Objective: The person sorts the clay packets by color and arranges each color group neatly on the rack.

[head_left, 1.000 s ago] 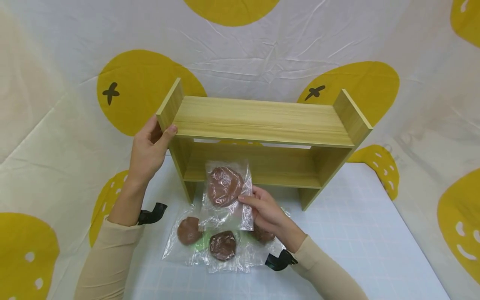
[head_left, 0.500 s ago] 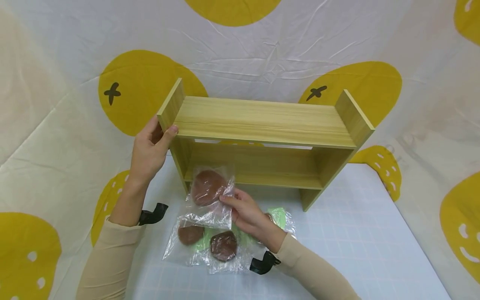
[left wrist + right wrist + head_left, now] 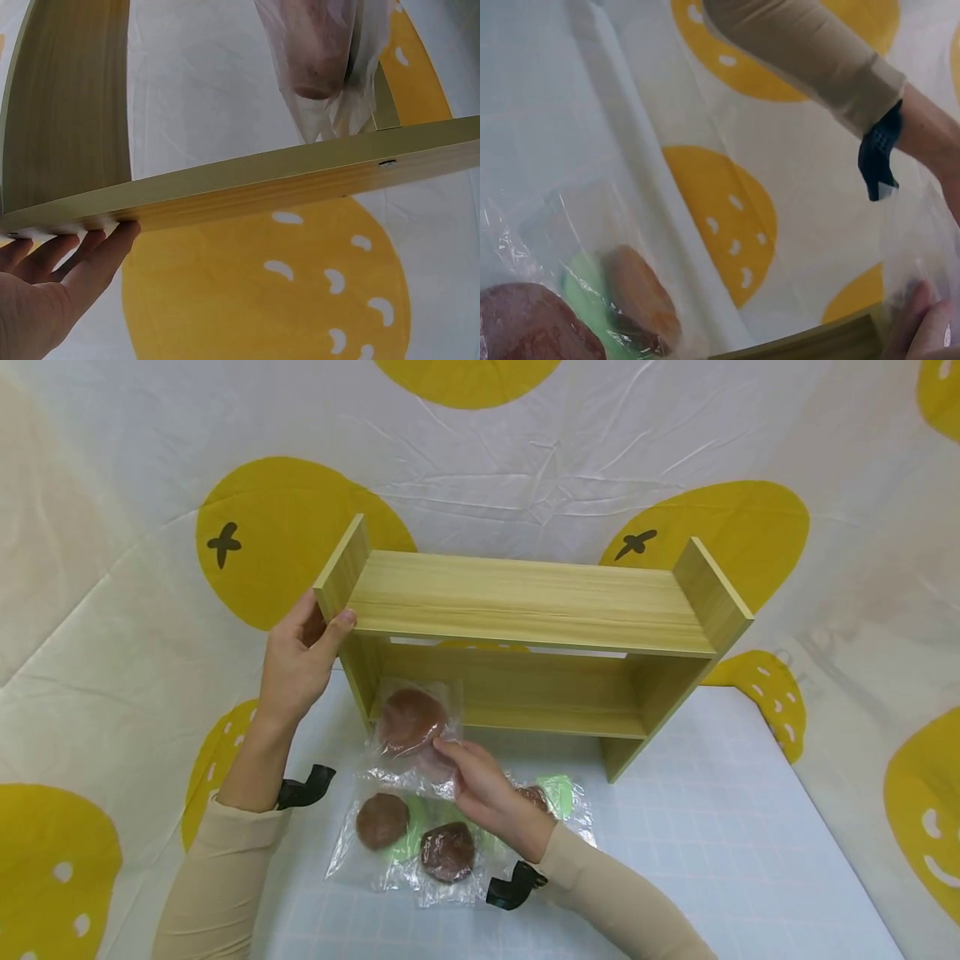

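Observation:
My left hand (image 3: 296,668) grips the left side panel of a light wooden two-tier shelf (image 3: 525,602), thumb at the front edge. In the left wrist view its fingers (image 3: 97,262) lie against the panel's outer face. A clear plastic bag with a round, flat brown piece (image 3: 408,720) inside is pinched at its lower right by my right hand (image 3: 487,793). In the head view it overlaps the left end of the lower board; in the left wrist view the bag (image 3: 319,67) shows beyond the panel. Plastic partly veils the right fingers (image 3: 922,322) in the right wrist view.
Several similar bags lie overlapping on the pale table (image 3: 712,827) before the shelf, among them a left bag (image 3: 382,821) and a middle bag (image 3: 447,852). Green pieces (image 3: 555,793) show among them. Behind the shelf hangs white cloth (image 3: 495,493) with yellow shapes.
My right hand has carried the bag leftward, then slightly up toward the shelf's left end, uncovering more of the bags at right. My left hand keeps its hold on the panel.

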### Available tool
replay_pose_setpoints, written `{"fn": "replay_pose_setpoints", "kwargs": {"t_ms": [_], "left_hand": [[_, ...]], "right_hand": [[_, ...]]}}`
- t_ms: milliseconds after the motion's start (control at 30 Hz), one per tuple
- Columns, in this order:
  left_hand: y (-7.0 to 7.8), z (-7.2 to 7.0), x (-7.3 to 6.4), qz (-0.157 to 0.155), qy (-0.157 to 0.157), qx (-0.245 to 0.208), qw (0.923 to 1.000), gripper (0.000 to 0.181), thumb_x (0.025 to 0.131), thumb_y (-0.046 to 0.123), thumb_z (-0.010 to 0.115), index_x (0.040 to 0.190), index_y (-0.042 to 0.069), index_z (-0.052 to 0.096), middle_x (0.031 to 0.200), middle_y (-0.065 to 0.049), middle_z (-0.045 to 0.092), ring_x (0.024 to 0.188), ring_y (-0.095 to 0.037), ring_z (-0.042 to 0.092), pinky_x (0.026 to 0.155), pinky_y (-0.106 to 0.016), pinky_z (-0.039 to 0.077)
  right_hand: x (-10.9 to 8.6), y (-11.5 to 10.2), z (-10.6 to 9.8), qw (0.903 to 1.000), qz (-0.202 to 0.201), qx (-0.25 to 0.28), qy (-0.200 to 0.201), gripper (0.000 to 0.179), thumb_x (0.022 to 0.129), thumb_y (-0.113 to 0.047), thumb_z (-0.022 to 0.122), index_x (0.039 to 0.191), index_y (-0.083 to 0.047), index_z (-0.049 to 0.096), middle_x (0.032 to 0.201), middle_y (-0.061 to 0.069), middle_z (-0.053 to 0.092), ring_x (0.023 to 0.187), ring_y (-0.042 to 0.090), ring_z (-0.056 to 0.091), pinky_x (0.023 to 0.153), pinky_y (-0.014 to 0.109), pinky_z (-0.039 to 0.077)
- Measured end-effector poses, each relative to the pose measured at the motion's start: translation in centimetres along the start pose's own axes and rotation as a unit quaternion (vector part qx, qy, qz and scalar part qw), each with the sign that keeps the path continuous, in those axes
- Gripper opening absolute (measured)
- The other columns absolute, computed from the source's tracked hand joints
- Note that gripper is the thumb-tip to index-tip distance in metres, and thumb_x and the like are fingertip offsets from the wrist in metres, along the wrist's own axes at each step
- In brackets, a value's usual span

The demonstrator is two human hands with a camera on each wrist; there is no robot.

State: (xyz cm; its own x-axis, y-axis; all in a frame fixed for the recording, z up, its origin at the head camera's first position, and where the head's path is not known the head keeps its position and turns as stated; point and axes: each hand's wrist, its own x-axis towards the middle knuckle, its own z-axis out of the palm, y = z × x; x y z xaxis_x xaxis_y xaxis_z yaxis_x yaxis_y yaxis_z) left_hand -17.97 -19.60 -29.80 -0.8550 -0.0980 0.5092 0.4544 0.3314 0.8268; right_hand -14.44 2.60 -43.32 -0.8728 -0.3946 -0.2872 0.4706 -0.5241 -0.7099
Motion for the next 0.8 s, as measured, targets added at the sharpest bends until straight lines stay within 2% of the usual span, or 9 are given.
{"fn": "replay_pose_setpoints", "kwargs": {"t_ms": [67, 300, 367, 400, 467, 567, 600, 667, 800], "left_hand": [[0.0, 0.0, 0.0, 0.001, 0.000, 0.001, 1.0000, 0.046, 0.099, 0.023, 0.065, 0.144, 0.019, 0.056, 0.131, -0.009, 0.062, 0.114, -0.023, 0.061, 0.097, -0.038, 0.051], [0.0, 0.0, 0.0, 0.005, 0.000, 0.004, 1.0000, 0.047, 0.099, 0.022, 0.065, 0.145, 0.019, 0.055, 0.131, -0.010, 0.062, 0.113, -0.024, 0.061, 0.096, -0.039, 0.051], [0.0, 0.1, 0.0, 0.004, -0.001, 0.004, 1.0000, 0.047, 0.099, 0.023, 0.065, 0.145, 0.019, 0.055, 0.131, -0.010, 0.062, 0.113, -0.024, 0.061, 0.096, -0.039, 0.051], [-0.1, 0.1, 0.0, 0.005, -0.001, 0.004, 1.0000, 0.047, 0.099, 0.023, 0.065, 0.145, 0.018, 0.055, 0.131, -0.010, 0.062, 0.112, -0.024, 0.061, 0.096, -0.039, 0.052], [0.0, 0.0, 0.0, 0.004, 0.000, 0.007, 1.0000, 0.047, 0.099, 0.023, 0.065, 0.145, 0.019, 0.055, 0.131, -0.009, 0.062, 0.113, -0.023, 0.061, 0.096, -0.038, 0.052], [-0.1, -0.1, 0.0, 0.008, 0.002, -0.002, 1.0000, 0.046, 0.099, 0.021, 0.065, 0.144, 0.017, 0.055, 0.131, -0.010, 0.062, 0.113, -0.023, 0.061, 0.095, -0.037, 0.052], [0.0, -0.1, 0.0, 0.009, 0.002, -0.004, 0.9999, 0.046, 0.100, 0.021, 0.065, 0.144, 0.017, 0.055, 0.131, -0.010, 0.062, 0.114, -0.023, 0.061, 0.095, -0.037, 0.052], [0.0, -0.1, 0.1, 0.011, 0.001, -0.009, 0.9999, 0.046, 0.100, 0.020, 0.064, 0.144, 0.017, 0.055, 0.131, -0.010, 0.062, 0.114, -0.023, 0.060, 0.096, -0.038, 0.051], [-0.1, 0.1, 0.0, 0.009, 0.001, -0.009, 0.9999, 0.045, 0.100, 0.020, 0.064, 0.144, 0.017, 0.055, 0.132, -0.010, 0.062, 0.114, -0.023, 0.060, 0.097, -0.038, 0.051]], "right_hand": [[0.2, 0.2, 0.1, 1.0000, -0.001, 0.004, 0.000, 0.012, 0.100, -0.006, 0.058, 0.093, -0.006, 0.068, 0.093, 0.002, 0.069, 0.088, 0.011, 0.066, 0.087, 0.018, 0.050], [-0.2, 0.4, 0.1, 0.9998, 0.016, 0.013, -0.009, 0.010, 0.100, -0.006, 0.057, 0.097, -0.005, 0.066, 0.100, 0.002, 0.064, 0.088, 0.008, 0.060, 0.082, 0.016, 0.051], [-0.8, 0.5, 0.0, 0.9992, 0.029, 0.004, -0.026, 0.007, 0.099, -0.004, 0.057, 0.104, -0.002, 0.062, 0.105, 0.005, 0.059, 0.094, 0.011, 0.058, 0.087, 0.023, 0.053], [-1.1, 0.5, 0.0, 0.9985, 0.039, 0.003, -0.039, 0.013, 0.098, -0.003, 0.057, 0.111, 0.000, 0.059, 0.109, 0.007, 0.056, 0.098, 0.015, 0.058, 0.090, 0.028, 0.053], [-1.8, 0.5, -0.1, 0.9955, 0.063, 0.004, -0.070, 0.038, 0.098, 0.000, 0.056, 0.134, 0.000, 0.047, 0.121, 0.012, 0.050, 0.107, 0.025, 0.060, 0.095, 0.039, 0.052], [-2.7, 0.5, -0.1, 0.9878, 0.094, 0.009, -0.124, 0.062, 0.097, 0.004, 0.054, 0.153, -0.003, 0.027, 0.134, 0.022, 0.044, 0.116, 0.043, 0.059, 0.098, 0.048, 0.048], [-2.9, 0.5, -0.1, 0.9858, 0.100, 0.005, -0.135, 0.064, 0.097, 0.006, 0.053, 0.154, -0.002, 0.025, 0.133, 0.024, 0.044, 0.115, 0.046, 0.059, 0.099, 0.046, 0.048], [-3.3, 0.5, -0.1, 0.9843, 0.101, -0.004, -0.144, 0.063, 0.097, 0.009, 0.051, 0.154, 0.000, 0.026, 0.128, 0.027, 0.050, 0.113, 0.042, 0.062, 0.099, 0.040, 0.048], [-3.2, 0.6, -0.1, 0.9882, 0.091, -0.011, -0.122, 0.055, 0.096, 0.013, 0.052, 0.148, 0.006, 0.035, 0.113, 0.025, 0.059, 0.106, 0.032, 0.067, 0.097, 0.032, 0.049]]}}
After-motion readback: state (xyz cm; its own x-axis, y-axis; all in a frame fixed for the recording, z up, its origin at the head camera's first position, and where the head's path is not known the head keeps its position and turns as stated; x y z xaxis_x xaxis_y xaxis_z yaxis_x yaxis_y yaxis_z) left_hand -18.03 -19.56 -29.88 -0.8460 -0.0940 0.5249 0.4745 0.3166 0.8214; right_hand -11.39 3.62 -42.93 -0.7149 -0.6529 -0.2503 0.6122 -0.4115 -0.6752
